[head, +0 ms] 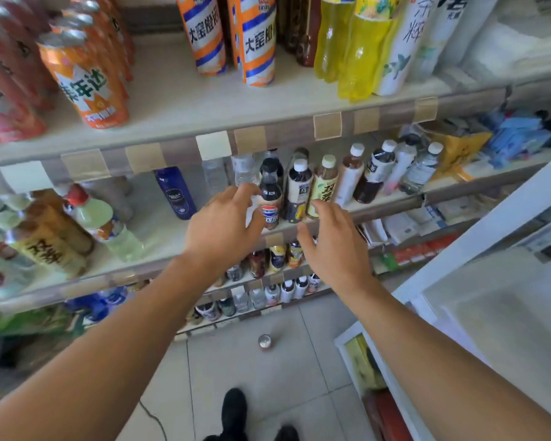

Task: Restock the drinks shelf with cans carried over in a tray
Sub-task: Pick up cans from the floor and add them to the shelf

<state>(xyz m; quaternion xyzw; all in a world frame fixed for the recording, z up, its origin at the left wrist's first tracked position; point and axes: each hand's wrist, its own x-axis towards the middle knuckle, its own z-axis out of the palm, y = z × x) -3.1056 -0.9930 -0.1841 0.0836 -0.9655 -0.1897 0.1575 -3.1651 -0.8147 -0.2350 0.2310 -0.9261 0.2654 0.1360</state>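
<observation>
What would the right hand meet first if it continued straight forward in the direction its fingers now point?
Most likely the pale-labelled tea bottle at the front edge of the middle shelf. The right hand, open and holding nothing, has its fingertips just below that bottle's base. Depth is unclear, so it might touch the shelf edge first.

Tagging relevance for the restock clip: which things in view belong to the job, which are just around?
Job:
- left hand, at the cola bottle
- right hand, open, holding nothing
- middle shelf
- can standing on the floor

Just around:
- yellow soda bottles on the top shelf
- orange cans
- white counter
</observation>
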